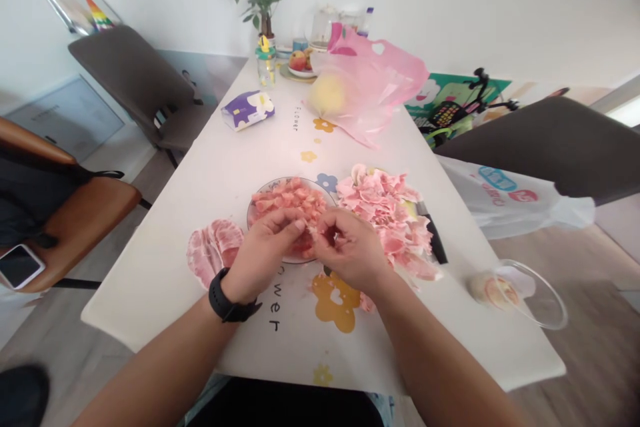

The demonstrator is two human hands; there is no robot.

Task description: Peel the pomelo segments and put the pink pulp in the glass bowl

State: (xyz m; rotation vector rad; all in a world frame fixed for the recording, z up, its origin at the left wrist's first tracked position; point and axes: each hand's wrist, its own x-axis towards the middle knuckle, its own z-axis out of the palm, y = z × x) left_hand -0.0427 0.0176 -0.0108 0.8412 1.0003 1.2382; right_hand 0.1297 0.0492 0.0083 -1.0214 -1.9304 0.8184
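My left hand [263, 255] and my right hand [347, 250] meet above a round plate [273, 181] heaped with small chopped pieces of pink raw meat [287, 203]. A small pink piece shows at my right fingertips, close to my left thumb. Just right of the plate lies a large pile of curled pink meat slices [385, 213], beside my right hand. Left of my left hand, a few wider slices [214, 252] lie flat on the white tabletop [165, 267]. A black knife handle [434, 238] pokes out from under the pile's right side.
A tissue pack [249, 110] and a pink plastic bag [367, 83] holding a pale round fruit stand farther along the table. Behind them are a fruit plate and a potted plant. A clear bowl [520, 293] sits near the right edge. Dark chairs flank the table.
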